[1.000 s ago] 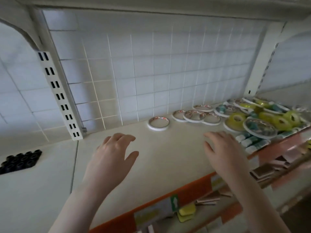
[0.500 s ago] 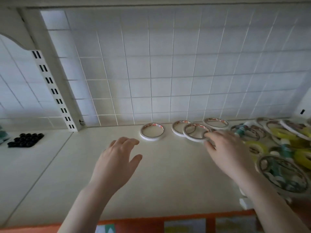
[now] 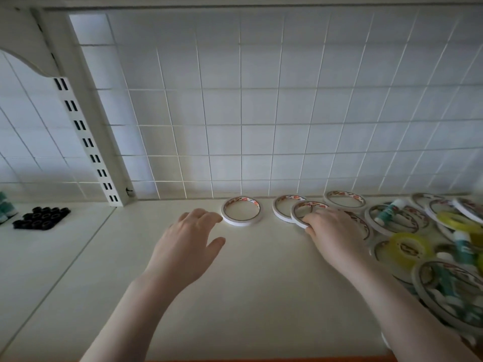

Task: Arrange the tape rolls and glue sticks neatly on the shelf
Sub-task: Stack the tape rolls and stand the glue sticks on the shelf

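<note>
Head view: right hand (image 3: 337, 231) grips an overlapping tape roll (image 3: 305, 212); left hand (image 3: 188, 246) hovers released, lone roll (image 3: 241, 210) just beyond its fingertips.

- A black tray of round cells (image 3: 41, 218) lies on the neighbouring shelf board, far left.
- Teal-capped items (image 3: 5, 207) sit at the left edge.
- A slotted white upright (image 3: 86, 142) rises before the wire grid back (image 3: 261, 113).

A white wire grid (image 3: 261, 113) backs the cream shelf board (image 3: 261, 296). At the left stands a slotted white upright (image 3: 86, 142). The light is dim and even.
</note>
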The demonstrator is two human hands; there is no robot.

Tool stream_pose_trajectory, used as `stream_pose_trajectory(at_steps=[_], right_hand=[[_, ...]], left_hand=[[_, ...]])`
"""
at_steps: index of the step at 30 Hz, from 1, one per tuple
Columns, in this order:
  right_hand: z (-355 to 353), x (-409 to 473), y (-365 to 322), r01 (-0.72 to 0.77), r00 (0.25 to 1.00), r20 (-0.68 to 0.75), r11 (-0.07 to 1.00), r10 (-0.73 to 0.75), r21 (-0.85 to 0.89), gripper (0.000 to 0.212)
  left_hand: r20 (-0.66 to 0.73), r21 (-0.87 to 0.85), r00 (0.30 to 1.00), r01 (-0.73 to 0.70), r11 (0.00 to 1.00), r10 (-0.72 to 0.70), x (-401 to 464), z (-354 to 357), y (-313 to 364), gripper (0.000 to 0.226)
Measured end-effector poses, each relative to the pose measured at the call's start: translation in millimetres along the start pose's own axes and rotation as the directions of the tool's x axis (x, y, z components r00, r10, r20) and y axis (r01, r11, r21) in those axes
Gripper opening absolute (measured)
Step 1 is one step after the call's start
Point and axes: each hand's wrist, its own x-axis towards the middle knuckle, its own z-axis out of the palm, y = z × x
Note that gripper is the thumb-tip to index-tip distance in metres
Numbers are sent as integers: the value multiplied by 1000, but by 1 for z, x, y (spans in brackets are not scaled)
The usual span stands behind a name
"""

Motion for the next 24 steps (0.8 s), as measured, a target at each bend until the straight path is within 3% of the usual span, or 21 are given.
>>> stream_pose_trajectory(at_steps=[2, 4, 6, 14, 19, 24], right_hand=[[-7, -2, 0, 34, 995, -90, 999, -36, -22, 11], [-9, -6, 2, 46, 974, -225, 999, -42, 12, 26], [-8, -10, 7, 41, 958, -287, 997, -22, 60, 27], [-4, -24, 21, -36, 928, -358, 983, 100, 182, 24], [-5, -24, 20, -35, 925, -368, 985, 96, 169, 26], [-7, -20, 18, -13, 916, -393, 986, 79, 168, 28]], left_hand=[[10, 14, 1000, -15, 1000, 14, 9, -2, 0, 40], [27, 11, 999, -17, 1000, 17, 18, -2, 1, 40], [52, 13, 998, -22, 1000, 21, 28, 3, 2, 38], [170, 25, 983, -72, 997, 67, 64, 46, 4, 29], [158, 82, 979, -139, 987, 125, 69, 60, 6, 19], [140, 172, 974, -199, 965, 177, 69, 57, 8, 24]])
